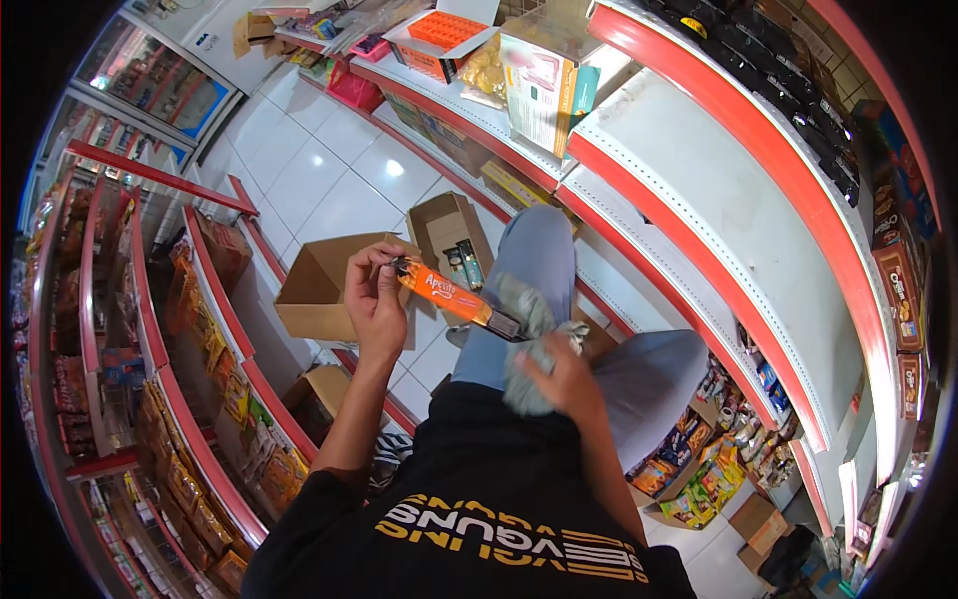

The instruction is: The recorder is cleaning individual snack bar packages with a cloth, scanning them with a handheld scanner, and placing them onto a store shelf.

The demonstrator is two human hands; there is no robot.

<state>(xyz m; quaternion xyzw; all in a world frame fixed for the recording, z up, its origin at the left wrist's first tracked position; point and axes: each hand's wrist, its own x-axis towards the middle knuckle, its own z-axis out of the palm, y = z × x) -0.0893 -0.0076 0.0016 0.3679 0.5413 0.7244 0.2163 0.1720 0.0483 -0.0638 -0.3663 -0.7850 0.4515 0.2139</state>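
My left hand [378,296] pinches one end of a long orange snack packet [453,296] that has dark ends and printed writing. The packet slants down to the right, above my knees. In my right hand [561,378] is a grey-green cloth [531,374], bunched and partly blurred, close to the packet's lower end. Whether the cloth touches the packet I cannot tell. Beyond the packet an open cardboard box [441,217] holds a few dark and teal packets [464,263]. A larger open cardboard box [318,299] stands left of it, partly behind my left hand.
Red-edged white shelves [696,202] curve along my right side. Stocked snack shelves [224,359] line the left. Cartons of colourful packets [696,479] sit on the floor behind my right knee. White floor tiles [322,165] run ahead towards a glass-fronted cabinet [157,71].
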